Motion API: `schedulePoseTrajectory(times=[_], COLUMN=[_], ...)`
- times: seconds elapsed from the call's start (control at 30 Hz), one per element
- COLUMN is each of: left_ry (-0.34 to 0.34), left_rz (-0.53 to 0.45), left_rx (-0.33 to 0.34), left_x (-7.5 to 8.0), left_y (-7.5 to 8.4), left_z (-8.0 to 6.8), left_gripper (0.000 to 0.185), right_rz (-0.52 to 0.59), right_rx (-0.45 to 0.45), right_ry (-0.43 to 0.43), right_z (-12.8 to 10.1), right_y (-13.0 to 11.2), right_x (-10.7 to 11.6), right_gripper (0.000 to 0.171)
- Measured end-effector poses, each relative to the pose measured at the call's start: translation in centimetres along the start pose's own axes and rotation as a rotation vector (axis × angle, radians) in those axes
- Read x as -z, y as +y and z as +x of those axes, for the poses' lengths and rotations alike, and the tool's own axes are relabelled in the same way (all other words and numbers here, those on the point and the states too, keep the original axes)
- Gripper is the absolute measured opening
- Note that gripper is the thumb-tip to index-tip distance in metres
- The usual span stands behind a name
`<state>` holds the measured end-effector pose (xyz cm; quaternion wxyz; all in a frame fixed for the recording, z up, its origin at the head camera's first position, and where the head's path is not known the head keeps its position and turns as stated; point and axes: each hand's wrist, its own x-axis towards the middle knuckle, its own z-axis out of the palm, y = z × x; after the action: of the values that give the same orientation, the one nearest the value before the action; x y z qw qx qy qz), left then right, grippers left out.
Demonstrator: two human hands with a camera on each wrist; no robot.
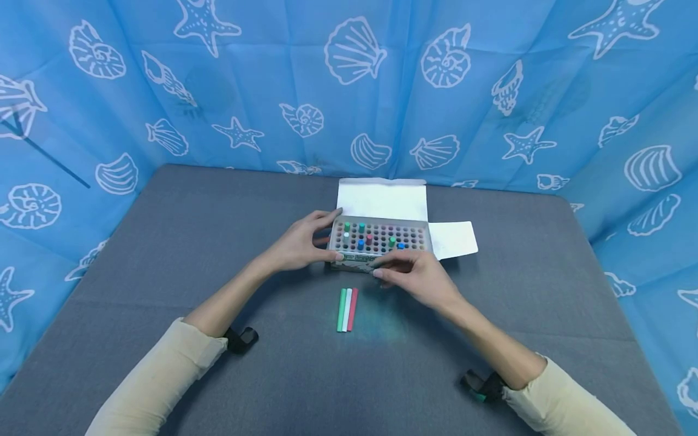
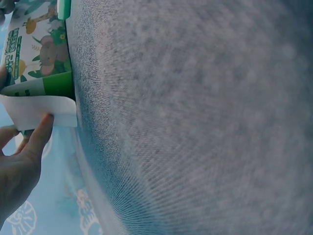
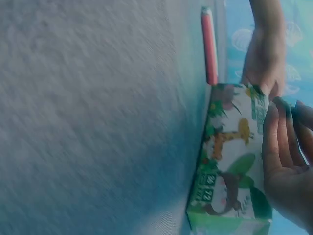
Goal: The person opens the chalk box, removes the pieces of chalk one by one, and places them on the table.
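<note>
An open chalk box [image 1: 380, 238] sits at the middle of the grey table [image 1: 163, 242], its grid of holes holding several coloured chalk ends. My left hand [image 1: 335, 235] grips the box's left end, thumb at the front corner and fingers at the back. My right hand [image 1: 380, 267] holds the front wall, with fingers along the upper edge and the thumb low. Green, white and red chalk sticks [image 1: 347, 309] lie side by side just in front. The left wrist view shows the printed box [image 2: 36, 54], a white flap [image 2: 44, 110] and a fingertip on it. The right wrist view shows the box front [image 3: 227, 156], my fingers [image 3: 276, 142] and the red chalk [image 3: 209, 46].
The box's white lid [image 1: 382, 200] stands open at the back, and a side flap [image 1: 452, 239] lies flat to the right. A blue cloth with shells and starfish [image 1: 349, 91] walls in the table on three sides. Bare grey table surface surrounds the box.
</note>
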<state>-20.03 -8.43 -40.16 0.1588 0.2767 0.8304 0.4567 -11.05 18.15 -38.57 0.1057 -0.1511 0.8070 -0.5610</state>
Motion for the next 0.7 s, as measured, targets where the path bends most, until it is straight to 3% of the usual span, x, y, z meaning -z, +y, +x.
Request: schedulePoseTrajectory(times=[0.4, 0.7], left_ry=[-0.006, -0.006], left_rz=[-0.004, -0.005], left_rx=[-0.014, -0.012], left_x=[0.1, 0.0], left_y=[-0.2, -0.2], left_z=[-0.1, 0.0], left_gripper=[0.091, 0.092], right_rz=[-0.122, -0.120], right_rx=[0.035, 0.022], right_ry=[0.106, 0.169], right_z=[0.3, 0.7], right_y=[-0.4, -0.3], right_x=[2.5, 4.0], right_gripper=[0.019, 0.021])
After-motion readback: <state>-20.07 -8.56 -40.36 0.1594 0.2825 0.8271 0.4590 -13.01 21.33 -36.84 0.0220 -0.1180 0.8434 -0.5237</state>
